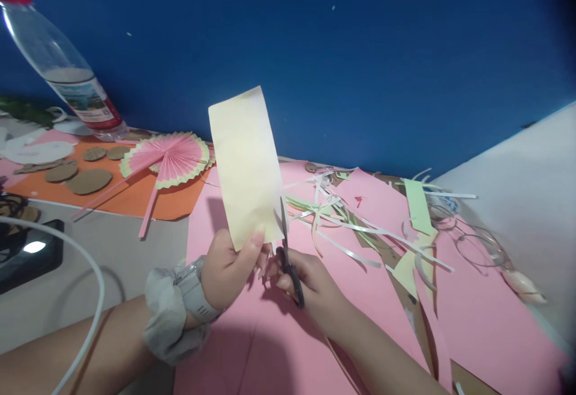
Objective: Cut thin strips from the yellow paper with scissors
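Observation:
My left hand [234, 269] pinches the lower edge of a pale yellow sheet of paper [245, 161], thumb in front, holding it upright. A watch and a grey scrunchie circle that wrist. In my right hand [308, 287] is a pair of scissors [290, 269] with black handles, its blades pointing up along the paper's right edge. Whether the blades have bitten into the paper cannot be made out. Pink paper [225, 347] lies beneath both hands.
Pink and yellow-green paper fans [166, 161] lie on orange paper [175, 203] beside cardboard discs [89, 181]. A bottle [85, 95] stands at the back left. Cut paper strips [333, 215] and glasses [481, 248] lie right. A white cable [96, 281] crosses at left. A blue wall [315, 53] rises behind.

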A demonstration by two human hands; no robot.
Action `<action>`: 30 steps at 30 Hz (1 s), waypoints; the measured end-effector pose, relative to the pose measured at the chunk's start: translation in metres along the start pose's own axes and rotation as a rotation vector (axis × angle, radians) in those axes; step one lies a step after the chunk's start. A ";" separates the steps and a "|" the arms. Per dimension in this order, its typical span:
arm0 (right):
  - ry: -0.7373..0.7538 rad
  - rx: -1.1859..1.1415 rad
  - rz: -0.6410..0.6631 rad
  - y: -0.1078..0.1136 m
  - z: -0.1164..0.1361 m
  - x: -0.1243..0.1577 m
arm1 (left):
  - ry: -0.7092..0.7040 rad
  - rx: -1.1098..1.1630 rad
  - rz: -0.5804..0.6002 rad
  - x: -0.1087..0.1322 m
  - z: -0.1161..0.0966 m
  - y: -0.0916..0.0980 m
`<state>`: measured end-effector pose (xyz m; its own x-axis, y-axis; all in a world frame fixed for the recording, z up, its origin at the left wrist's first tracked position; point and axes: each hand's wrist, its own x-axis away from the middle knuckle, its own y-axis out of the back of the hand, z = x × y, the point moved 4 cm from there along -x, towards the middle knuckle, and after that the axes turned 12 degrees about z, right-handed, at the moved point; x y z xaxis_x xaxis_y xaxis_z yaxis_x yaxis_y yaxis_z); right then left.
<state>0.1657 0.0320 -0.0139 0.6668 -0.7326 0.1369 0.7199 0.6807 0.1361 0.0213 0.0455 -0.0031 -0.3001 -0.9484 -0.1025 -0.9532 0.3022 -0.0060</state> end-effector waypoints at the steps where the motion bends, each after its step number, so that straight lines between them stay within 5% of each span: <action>1: -0.006 0.006 0.000 0.000 0.000 0.000 | -0.002 0.002 -0.004 0.000 0.000 0.000; 30: -0.063 -0.051 -0.055 -0.004 -0.002 0.001 | 0.050 0.068 -0.012 0.002 0.006 -0.002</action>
<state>0.1642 0.0286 -0.0159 0.6137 -0.7658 0.1922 0.7650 0.6369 0.0951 0.0226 0.0439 -0.0091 -0.2916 -0.9551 -0.0519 -0.9526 0.2949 -0.0750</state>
